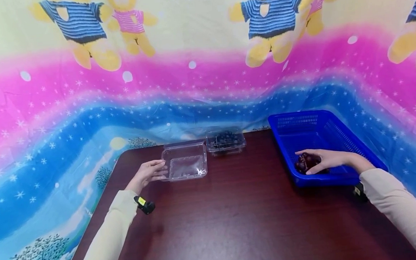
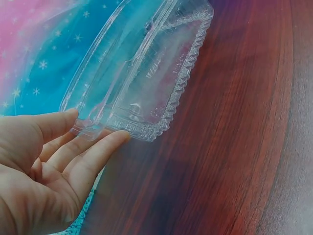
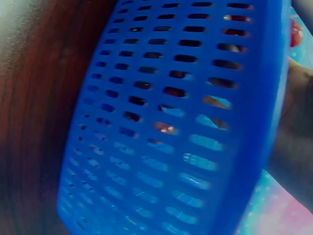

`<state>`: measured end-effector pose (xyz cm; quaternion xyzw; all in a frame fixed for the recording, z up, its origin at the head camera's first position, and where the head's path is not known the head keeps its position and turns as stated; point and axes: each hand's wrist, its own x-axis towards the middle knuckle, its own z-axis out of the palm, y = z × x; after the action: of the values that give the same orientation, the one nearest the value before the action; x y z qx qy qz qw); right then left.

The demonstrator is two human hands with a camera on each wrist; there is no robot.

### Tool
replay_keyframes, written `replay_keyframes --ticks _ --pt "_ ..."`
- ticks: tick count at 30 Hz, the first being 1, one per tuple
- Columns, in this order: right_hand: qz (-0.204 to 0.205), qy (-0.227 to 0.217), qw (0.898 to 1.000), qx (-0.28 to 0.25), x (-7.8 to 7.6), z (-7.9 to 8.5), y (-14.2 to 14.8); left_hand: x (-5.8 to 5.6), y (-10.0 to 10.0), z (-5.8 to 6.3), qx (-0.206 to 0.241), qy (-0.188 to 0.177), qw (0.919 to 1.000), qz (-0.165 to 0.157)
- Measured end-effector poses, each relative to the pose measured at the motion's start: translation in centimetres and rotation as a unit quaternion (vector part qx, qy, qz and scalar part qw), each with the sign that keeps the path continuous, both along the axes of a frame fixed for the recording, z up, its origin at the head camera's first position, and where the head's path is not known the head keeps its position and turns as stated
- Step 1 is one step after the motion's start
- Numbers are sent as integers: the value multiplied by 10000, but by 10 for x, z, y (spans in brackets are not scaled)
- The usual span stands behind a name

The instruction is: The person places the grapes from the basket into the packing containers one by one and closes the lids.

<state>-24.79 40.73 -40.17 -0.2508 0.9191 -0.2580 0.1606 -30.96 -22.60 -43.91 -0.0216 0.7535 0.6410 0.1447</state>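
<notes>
In the head view my left hand (image 1: 149, 172) holds a clear plastic box (image 1: 186, 167) by its left edge. The left wrist view shows the thumb on the rim of the clear box (image 2: 151, 83) and the fingertips beneath its near corner. On the right, my right hand (image 1: 331, 158) reaches into a blue basket (image 1: 298, 138) and grips a bunch of dark red grapes (image 1: 305, 162) near the basket's front end. In the right wrist view the slotted wall of the basket (image 3: 161, 88) hides most of the hand and the grapes.
Behind and right of the clear box stands a second clear plastic box (image 1: 226, 141) with dark round fruit inside. Everything sits on a dark red-brown wooden table (image 1: 234, 216). A printed cloth (image 1: 191, 87) with bears hangs along the back and sides.
</notes>
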Motion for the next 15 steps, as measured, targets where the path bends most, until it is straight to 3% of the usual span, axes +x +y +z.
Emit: replay_keyframes --ticks 15 --pt "282 -24 9952 -937 -6 -22 1 -2 16 -2 -13 56 10000 -24"
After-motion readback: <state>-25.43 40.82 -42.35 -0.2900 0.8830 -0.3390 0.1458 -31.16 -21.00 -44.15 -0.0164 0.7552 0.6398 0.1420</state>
